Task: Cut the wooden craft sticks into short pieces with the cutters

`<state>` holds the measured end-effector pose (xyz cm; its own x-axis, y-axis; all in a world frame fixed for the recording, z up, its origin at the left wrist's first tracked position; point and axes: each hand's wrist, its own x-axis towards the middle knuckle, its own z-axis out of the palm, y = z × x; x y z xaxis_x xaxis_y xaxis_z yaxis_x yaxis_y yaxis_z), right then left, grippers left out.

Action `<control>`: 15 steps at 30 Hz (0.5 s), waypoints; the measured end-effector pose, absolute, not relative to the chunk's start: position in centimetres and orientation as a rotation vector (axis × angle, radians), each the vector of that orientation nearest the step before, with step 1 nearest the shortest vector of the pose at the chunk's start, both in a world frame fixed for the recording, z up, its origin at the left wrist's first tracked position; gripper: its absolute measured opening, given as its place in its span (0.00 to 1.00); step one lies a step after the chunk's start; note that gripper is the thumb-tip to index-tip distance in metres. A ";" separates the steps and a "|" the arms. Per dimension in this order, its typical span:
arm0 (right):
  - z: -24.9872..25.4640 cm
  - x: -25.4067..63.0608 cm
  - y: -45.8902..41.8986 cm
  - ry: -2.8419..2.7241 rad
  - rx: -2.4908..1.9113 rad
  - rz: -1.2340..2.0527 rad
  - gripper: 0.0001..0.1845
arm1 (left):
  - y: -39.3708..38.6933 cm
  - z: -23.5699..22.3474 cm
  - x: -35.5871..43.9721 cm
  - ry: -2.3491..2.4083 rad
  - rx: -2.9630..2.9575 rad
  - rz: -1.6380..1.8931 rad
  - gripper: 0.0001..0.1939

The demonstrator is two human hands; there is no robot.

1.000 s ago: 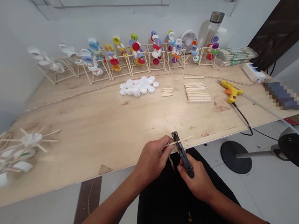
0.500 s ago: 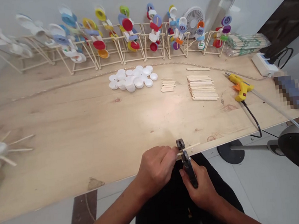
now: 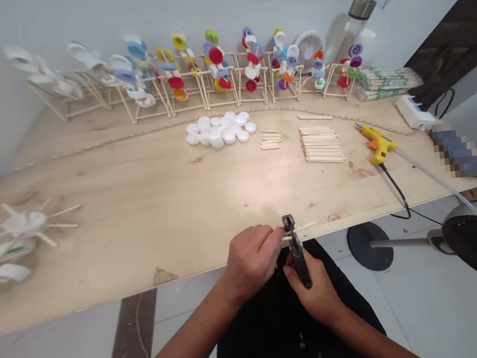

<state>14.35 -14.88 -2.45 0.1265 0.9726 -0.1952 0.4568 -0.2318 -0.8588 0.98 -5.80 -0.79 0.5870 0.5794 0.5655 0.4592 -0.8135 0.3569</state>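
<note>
While our left hand (image 3: 254, 256) pinches a stick (image 3: 307, 226) close to the pliers (image 3: 301, 267), our right hand (image 3: 320, 290) is wrapped round their handles, all at the near edge of the desk (image 3: 140, 211). The stick crosses the pliers' head, its free end pointing just short of 3 o'clock. We cannot tell whether the jaws have bitten into it. To do this well, we should set the jaws square across the wood, keep our left fingertips back from them, and squeeze in one steady press so that the stick does not splinter.

Counting from the pliers, with 12 o'clock straight ahead, we find one glue gun (image 3: 379, 142) between 1 and 2; one stack of long sticks (image 3: 322, 147) near 1, too tight to count, with one loose stick (image 3: 315, 117) beyond it; about five short sticks (image 3: 271, 140) at 12; some fifteen overlapping white cups (image 3: 228, 135) at 11; and one clear spoked wheel (image 3: 25, 223) just past 9. Along the back, from 10 to 1, we make out roughly ten cup wheels (image 3: 216, 55), plus one small fan (image 3: 308, 51) and one bottle (image 3: 349, 34).
</note>
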 end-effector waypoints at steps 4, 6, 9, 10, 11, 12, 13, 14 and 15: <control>-1.4 14.7 -15.3 -1.300 -1.728 1.194 0.04 | -6.8 -1.0 1.1 0.996 2.647 1.128 0.09; -1.2 14.8 -15.5 -1.231 -1.700 1.294 0.05 | -7.1 -1.1 1.1 1.029 2.672 1.169 0.11; -1.0 14.7 -15.6 -1.134 -1.654 1.429 0.06 | -7.3 -1.2 1.0 1.049 2.725 1.200 0.12; -1.0 14.7 -15.6 -1.117 -1.640 1.456 0.06 | -7.2 -1.2 1.0 1.046 2.750 1.199 0.11; -0.9 14.7 -15.6 -1.107 -1.629 1.473 0.06 | -7.2 -1.3 0.9 1.038 2.779 1.195 0.11; -0.9 14.7 -15.6 -1.099 -1.619 1.488 0.06 | -7.1 -1.3 0.9 1.028 2.809 1.187 0.11; -0.8 14.7 -15.6 -1.093 -1.612 1.499 0.06 | -7.1 -1.4 0.8 1.019 2.839 1.173 0.11; -0.8 14.7 -15.7 -1.086 -1.608 1.513 0.06 | -7.0 -1.4 0.8 1.011 2.867 1.157 0.10; -0.7 14.8 -15.7 -1.078 -1.608 1.528 0.06 | -6.9 -1.5 0.7 1.002 2.893 1.141 0.10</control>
<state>14.76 -15.69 -0.73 -0.0239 0.8947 -0.4460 0.1198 -0.4403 -0.8898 0.72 -6.95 -1.46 0.5699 0.4972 0.6543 0.5848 -0.8047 0.1021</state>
